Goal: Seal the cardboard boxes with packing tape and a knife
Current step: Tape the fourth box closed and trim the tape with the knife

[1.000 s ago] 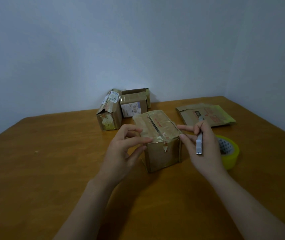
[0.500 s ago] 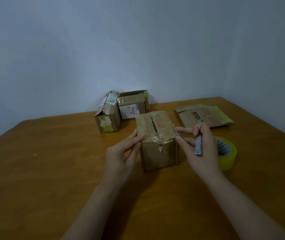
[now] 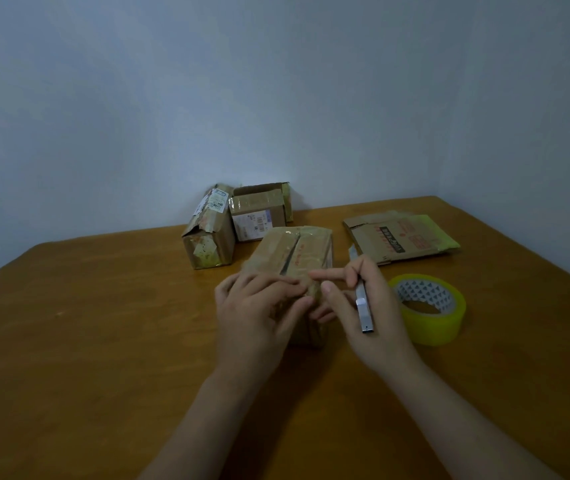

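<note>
A small taped cardboard box (image 3: 297, 251) stands at the middle of the wooden table (image 3: 103, 323), its top flaps closed with a dark seam between them. My left hand (image 3: 259, 313) lies over the box's near top edge with fingers curled onto it. My right hand (image 3: 363, 313) holds a slim silver utility knife (image 3: 363, 306) between thumb and fingers, while its forefinger stretches left onto the box's near edge. A yellow roll of packing tape (image 3: 430, 310) lies flat just right of my right hand.
Two more taped boxes (image 3: 210, 230) (image 3: 259, 216) sit near the wall behind the middle box. A flattened cardboard box (image 3: 401, 237) lies at the back right. The table's right edge runs close past the tape roll.
The box has turned so its seam points away from me. Both hands moved in over its near top edge; my left hand now covers the near face.
</note>
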